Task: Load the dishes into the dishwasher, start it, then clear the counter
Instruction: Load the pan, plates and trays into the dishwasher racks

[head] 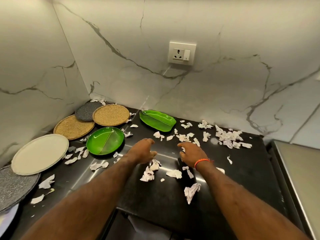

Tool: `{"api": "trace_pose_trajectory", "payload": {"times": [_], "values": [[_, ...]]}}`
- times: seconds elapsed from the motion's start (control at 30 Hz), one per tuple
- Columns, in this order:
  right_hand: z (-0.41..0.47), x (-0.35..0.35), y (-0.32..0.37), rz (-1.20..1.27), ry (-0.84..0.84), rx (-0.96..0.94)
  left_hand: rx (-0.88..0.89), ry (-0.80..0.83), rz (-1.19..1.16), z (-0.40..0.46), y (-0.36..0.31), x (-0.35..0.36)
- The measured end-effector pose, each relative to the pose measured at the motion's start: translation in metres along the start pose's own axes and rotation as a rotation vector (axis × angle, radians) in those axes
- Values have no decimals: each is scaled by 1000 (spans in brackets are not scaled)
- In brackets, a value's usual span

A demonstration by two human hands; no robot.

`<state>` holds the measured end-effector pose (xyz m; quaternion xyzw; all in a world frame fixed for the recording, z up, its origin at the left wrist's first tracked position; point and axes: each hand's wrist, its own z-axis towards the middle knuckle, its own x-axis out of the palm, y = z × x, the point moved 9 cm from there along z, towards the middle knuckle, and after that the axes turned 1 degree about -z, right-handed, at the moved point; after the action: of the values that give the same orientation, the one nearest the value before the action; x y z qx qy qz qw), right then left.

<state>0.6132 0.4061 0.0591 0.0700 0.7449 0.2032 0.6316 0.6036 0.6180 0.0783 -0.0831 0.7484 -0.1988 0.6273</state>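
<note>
Both my hands reach out over the black counter (pixel 162 196). My left hand (pixel 142 150) hovers with loosely curled fingers and holds nothing. My right hand (pixel 192 154), an orange thread at its wrist, hovers the same way beside it. A round green divided plate (pixel 105 140) lies just left of my left hand. A green leaf-shaped dish (pixel 157 120) sits further back by the wall. Two woven brown plates (pixel 110 115) (pixel 73 126), a dark speckled plate (pixel 86 110), a cream plate (pixel 39 154) and a grey speckled plate (pixel 15 186) line the left side.
Several torn paper scraps (pixel 228 137) litter the counter, thickest at the back right and under my hands (pixel 149 172). Marble walls close the corner, with a socket (pixel 181 53) on the back wall. A steel surface (pixel 297 170) lies to the right, past the counter's edge.
</note>
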Motion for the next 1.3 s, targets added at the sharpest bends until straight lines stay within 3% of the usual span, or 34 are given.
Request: {"api": "trace_pose_trajectory", "payload": {"times": [0.23,0.47,0.73,0.83,0.93,1.1,1.3], "values": [[95,-10,5,0,52,71,-40,-4,-20,65,24,-23],[176,-2,-1,116,3,282,-52,22,-57,144,53,-31],[207,25,-12,280,-85,526,-4,91,-55,182,75,0],[205,30,-22,498,-136,618,-3,69,-74,181,85,-3],[193,28,-30,606,-150,566,-29,9,-69,177,84,-18],[119,-2,-43,740,-145,451,22,-280,-26,168,49,-76],[-21,-44,-80,999,-214,446,243,30,-120,136,-60,-51]]}}
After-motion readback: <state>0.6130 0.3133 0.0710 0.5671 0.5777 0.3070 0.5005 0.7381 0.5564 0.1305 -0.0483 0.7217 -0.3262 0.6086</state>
